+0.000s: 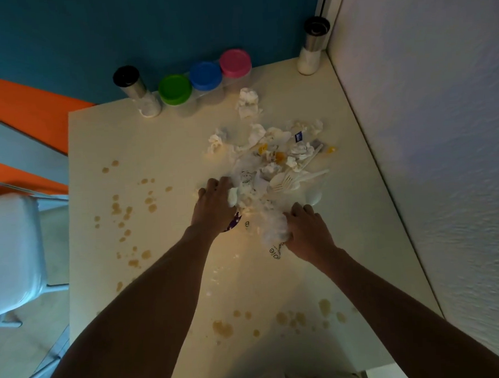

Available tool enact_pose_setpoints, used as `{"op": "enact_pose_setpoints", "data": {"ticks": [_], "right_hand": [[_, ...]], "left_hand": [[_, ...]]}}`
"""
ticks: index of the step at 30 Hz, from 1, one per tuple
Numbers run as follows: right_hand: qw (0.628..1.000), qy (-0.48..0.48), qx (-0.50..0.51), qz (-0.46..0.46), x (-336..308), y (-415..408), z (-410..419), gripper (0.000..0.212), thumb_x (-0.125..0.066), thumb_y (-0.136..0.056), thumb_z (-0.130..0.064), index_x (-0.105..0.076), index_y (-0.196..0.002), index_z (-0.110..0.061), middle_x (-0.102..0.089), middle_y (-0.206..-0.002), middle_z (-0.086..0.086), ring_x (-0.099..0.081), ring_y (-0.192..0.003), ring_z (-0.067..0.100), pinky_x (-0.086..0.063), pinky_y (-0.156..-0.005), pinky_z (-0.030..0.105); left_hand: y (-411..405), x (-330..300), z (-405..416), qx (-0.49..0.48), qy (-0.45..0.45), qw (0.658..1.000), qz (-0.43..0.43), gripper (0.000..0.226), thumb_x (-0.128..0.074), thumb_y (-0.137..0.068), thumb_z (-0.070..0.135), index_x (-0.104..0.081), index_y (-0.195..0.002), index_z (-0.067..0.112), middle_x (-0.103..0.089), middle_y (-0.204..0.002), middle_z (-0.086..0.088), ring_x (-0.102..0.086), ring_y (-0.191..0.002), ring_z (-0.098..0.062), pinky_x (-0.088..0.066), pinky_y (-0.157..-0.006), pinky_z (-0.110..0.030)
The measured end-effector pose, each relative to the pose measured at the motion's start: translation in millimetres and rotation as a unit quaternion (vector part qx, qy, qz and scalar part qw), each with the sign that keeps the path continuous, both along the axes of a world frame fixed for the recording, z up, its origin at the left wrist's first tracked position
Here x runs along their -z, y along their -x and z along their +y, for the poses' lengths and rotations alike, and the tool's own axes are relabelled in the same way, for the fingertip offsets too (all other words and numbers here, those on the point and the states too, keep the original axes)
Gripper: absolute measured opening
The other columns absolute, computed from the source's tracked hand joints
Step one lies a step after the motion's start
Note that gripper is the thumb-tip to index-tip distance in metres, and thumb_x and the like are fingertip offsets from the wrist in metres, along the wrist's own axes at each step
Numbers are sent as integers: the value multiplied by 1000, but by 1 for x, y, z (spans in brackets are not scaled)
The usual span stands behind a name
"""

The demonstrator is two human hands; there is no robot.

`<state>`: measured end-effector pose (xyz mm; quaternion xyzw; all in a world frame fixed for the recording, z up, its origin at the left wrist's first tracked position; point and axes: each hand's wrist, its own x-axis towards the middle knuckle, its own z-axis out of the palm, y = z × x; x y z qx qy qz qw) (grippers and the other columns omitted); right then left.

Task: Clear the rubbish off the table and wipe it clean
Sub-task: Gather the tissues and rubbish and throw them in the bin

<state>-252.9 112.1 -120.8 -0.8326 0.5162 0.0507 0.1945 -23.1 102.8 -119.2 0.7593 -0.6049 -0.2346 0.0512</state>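
Note:
A heap of rubbish [272,158] lies on the white table [101,133]: crumpled white tissues, white plastic forks and spoons [288,179], small wrappers and orange scraps. A thin white plastic bag [269,225] with printed letters lies at the heap's near end. My left hand [214,208] grips the bag's left side, beside a purple patterned piece [233,222]. My right hand [308,229] grips the bag's right side. Brown spill stains [122,212] dot the table's left part, and more stains [292,319] sit near the front edge.
Along the back edge stand a black-capped shaker [134,88], three jars with green [175,88], blue [206,75] and pink [235,62] lids, and another shaker [313,45] in the corner. A white wall [441,121] runs along the right. A white chair [11,253] stands left.

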Motion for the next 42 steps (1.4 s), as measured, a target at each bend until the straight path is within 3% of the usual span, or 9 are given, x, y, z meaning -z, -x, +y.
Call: {"op": "enact_pose_setpoints", "data": {"ticks": [8,17,21,25,27,29,32,38,42], "right_hand": [[953,-20,206,-223,-33,8,-24,67,-44,-72,-49,-63,-116,-1,-64,-102,14,-61,-95,32,-55,-80,41],[846,50,246,-471,-90,6,-46,41,-66,-67,-23,-64,-100,1,-67,-87,-3,-65,-80,-2,-51,-72,12],[819,44,312,-479,-97,5,-56,25,-62,-69,-4,-64,-93,-8,-68,-78,2,-67,-72,19,-54,-64,29],[817,39,270,-508,-109,10,-73,57,-54,-75,-27,-52,-120,7,-63,-109,18,-64,-97,21,-55,-84,28],[820,17,264,-509,-112,15,-77,36,-54,-83,-17,-56,-108,9,-63,-93,21,-64,-81,22,-57,-72,38],[809,3,262,-527,-121,15,-75,11,-54,-84,-4,-61,-89,3,-59,-72,17,-58,-64,18,-49,-56,31],[807,-5,262,-529,-122,18,-76,7,-55,-84,-3,-59,-80,0,-56,-67,16,-56,-62,11,-45,-55,25],[815,-132,359,-435,-97,22,-77,36,-45,-95,2,-39,-71,-25,-45,-71,-4,-47,-60,3,-39,-57,28],[844,-173,378,-339,-82,24,-78,29,-37,-101,-15,-38,-74,-25,-44,-79,-3,-44,-71,16,-40,-69,29]], "left_hand": [[-3,-11,1,-72,4,996,54,52,-70,-82,17,-54,-132,20,-51,-119,-12,-56,-101,-40,-45,-88,-41],[-11,-18,14,-109,40,991,72,47,-73,-79,18,-62,-124,24,-54,-114,-7,-61,-98,-33,-54,-83,-42],[-12,-22,20,-117,63,986,103,47,-74,-81,15,-63,-123,33,-53,-109,-4,-62,-95,-30,-54,-82,-39],[-13,-26,24,-123,72,983,111,46,-74,-81,13,-67,-124,32,-54,-109,-2,-62,-98,-27,-53,-84,-35],[-13,-27,25,-128,72,983,108,46,-74,-81,13,-67,-123,32,-53,-108,1,-61,-99,-26,-51,-82,-32],[-13,-27,27,-131,75,983,107,45,-74,-81,13,-68,-122,31,-52,-107,1,-61,-99,-25,-47,-80,-28],[-12,-27,30,-133,72,982,108,43,-73,-82,12,-70,-121,30,-51,-106,4,-61,-97,-23,-42,-77,-24],[-5,-24,34,-128,78,982,112,40,-73,-80,12,-73,-117,29,-57,-113,-2,-63,-96,-24,-48,-79,-26],[-4,-21,35,-127,76,983,113,42,-72,-80,12,-71,-118,30,-57,-113,0,-63,-97,-25,-54,-82,-34]]}}
